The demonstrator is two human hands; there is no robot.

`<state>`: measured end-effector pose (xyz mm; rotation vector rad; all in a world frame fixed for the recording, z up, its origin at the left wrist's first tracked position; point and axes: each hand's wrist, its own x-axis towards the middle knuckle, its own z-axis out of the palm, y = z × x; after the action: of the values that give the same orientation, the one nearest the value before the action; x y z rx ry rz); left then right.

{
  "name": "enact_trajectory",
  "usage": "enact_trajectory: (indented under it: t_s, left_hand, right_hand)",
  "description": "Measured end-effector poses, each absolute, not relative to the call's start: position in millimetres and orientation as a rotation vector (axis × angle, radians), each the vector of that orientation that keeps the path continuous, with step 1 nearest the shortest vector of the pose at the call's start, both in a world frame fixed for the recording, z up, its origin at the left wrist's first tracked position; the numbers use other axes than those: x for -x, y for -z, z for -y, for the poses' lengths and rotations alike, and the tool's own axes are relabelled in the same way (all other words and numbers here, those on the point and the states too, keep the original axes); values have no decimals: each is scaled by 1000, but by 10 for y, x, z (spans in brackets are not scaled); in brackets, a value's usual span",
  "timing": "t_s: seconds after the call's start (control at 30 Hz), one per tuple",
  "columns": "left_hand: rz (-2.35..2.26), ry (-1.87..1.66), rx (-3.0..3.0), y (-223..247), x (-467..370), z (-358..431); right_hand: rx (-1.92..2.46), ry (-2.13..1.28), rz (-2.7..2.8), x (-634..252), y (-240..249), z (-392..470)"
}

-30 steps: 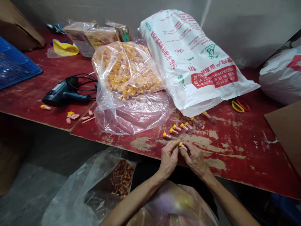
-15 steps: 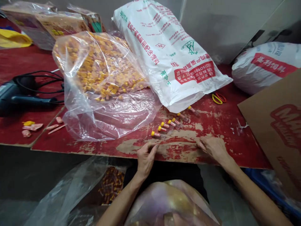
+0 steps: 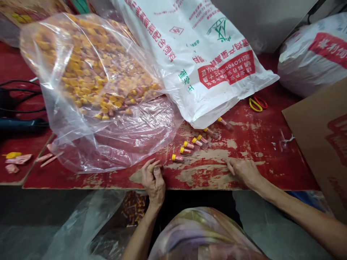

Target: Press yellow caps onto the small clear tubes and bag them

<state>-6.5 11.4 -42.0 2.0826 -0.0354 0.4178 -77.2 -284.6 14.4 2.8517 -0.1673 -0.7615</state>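
Observation:
My left hand (image 3: 154, 182) is at the table's front edge, beside the clear bag's lower rim. Its fingers are curled and the thumb is bent in against them; what they hold, if anything, is too small to make out. My right hand (image 3: 245, 173) rests on the worn red table (image 3: 273, 159), fingers pinched and pointing left, their contents hidden. Between and beyond the hands lies a slanting row of small clear tubes with yellow caps and pink-red filling, the nearest tube (image 3: 178, 157) just right of my left hand. Many yellow-capped pieces (image 3: 108, 83) fill the clear bag (image 3: 141, 126).
A white printed sack (image 3: 206, 65) lies behind the tubes, with yellow-and-red-handled scissors (image 3: 257, 103) to its right. A cardboard box (image 3: 320, 133) and another white sack (image 3: 314, 57) stand right. Pink scraps (image 3: 20, 159) and a dark corded tool (image 3: 21, 124) lie left.
The view has shifted closer to the table. My left hand has moved left, away from the tubes, and turned with its fingers curled. My right hand stays near the same spot.

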Motion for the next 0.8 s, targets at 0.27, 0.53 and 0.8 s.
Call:
enact_trajectory:
  t_s: [0.27, 0.53, 0.8]
  left_hand:
    - [-142, -91, -1733, 284, 271, 13]
    - [-395, 495, -809, 71, 656, 259]
    - [-503, 306, -754, 138, 535, -176]
  right_hand:
    - [-3260, 354, 220, 831, 24, 2828]
    - [-3808, -580, -549, 805, -65, 1537]
    - [-3133, -418, -410, 209, 217, 1333]
